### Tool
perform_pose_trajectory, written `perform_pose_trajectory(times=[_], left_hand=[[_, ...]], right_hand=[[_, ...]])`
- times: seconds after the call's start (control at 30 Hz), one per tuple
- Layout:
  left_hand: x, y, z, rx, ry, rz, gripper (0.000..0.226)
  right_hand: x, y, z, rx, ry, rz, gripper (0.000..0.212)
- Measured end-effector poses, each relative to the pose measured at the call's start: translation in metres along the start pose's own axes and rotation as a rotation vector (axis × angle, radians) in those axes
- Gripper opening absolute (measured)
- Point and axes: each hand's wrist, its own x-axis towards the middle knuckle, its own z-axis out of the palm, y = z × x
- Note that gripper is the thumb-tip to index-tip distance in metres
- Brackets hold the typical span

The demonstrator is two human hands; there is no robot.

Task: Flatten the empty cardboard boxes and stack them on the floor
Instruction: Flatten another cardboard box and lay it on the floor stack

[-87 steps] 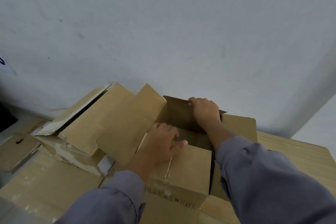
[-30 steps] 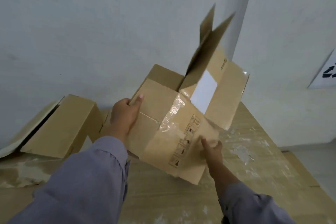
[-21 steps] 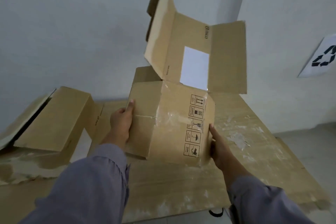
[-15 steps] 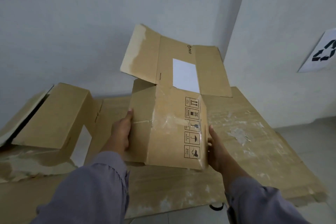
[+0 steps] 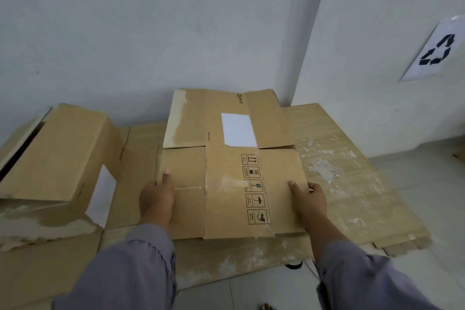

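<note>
The box (image 5: 226, 178), upright with flaps raised a moment ago, is now being pressed flat onto the cardboard stack (image 5: 339, 184) on the floor, its side edges being gripped by the left hand (image 5: 157, 196) and right hand (image 5: 308, 199).

Head view, single wide-angle camera.
The scene is viewed from above, forward and down toward a wall corner; the flattened box (image 5: 231, 178) on the floor (image 5: 427, 184) is framed close, at arm's reach.

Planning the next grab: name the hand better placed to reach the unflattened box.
Left. The left hand grips the flattened box's left edge, nearest the unflattened box; the right hand is on the far side.
</note>
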Motion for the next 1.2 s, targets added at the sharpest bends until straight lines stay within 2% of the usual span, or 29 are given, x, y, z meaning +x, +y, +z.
perform_pose_trajectory(times=[0.13,0.4,0.63,0.73,0.8,0.87,0.97,1.07,1.13,1.2], left_hand=[[-0.004,-0.023,0.012,0.149,0.022,0.07,0.06],[-0.012,-0.079,0.021,0.241,0.033,0.011,0.044],[-0.005,-0.107,0.01,0.317,0.046,0.1,0.038],[-0.004,-0.099,0.014,0.539,0.083,0.15,0.043],[-0.004,-0.095,0.023,0.618,0.095,0.306,0.055],[-0.007,-0.091,0.039,0.636,0.059,0.569,0.061],[-0.015,-0.083,0.07,0.665,-0.135,0.844,0.065],[-0.018,-0.086,0.091,0.7,-0.285,0.952,0.067],[-0.018,-0.093,0.095,0.708,-0.272,0.976,0.065],[-0.016,-0.095,0.096,0.694,-0.247,0.982,0.063]], right_hand=[[-0.001,0.012,0.004,-0.082,0.045,-0.054,0.062],[-0.02,0.027,0.018,-0.371,0.073,-0.223,0.059],[-0.039,0.063,0.031,-0.517,0.029,-0.15,0.055],[-0.046,0.061,0.043,-0.724,0.125,-0.149,0.061],[-0.051,0.057,0.056,-0.787,0.135,-0.315,0.068],[-0.054,0.055,0.075,-0.852,0.02,-0.534,0.069],[-0.054,0.052,0.108,-0.924,-0.19,-0.751,0.069],[-0.047,0.055,0.126,-0.974,-0.312,-0.857,0.068],[-0.041,0.063,0.129,-1.003,-0.334,-0.895,0.068],[-0.038,0.068,0.13,-0.957,-0.289,-0.942,0.066]])
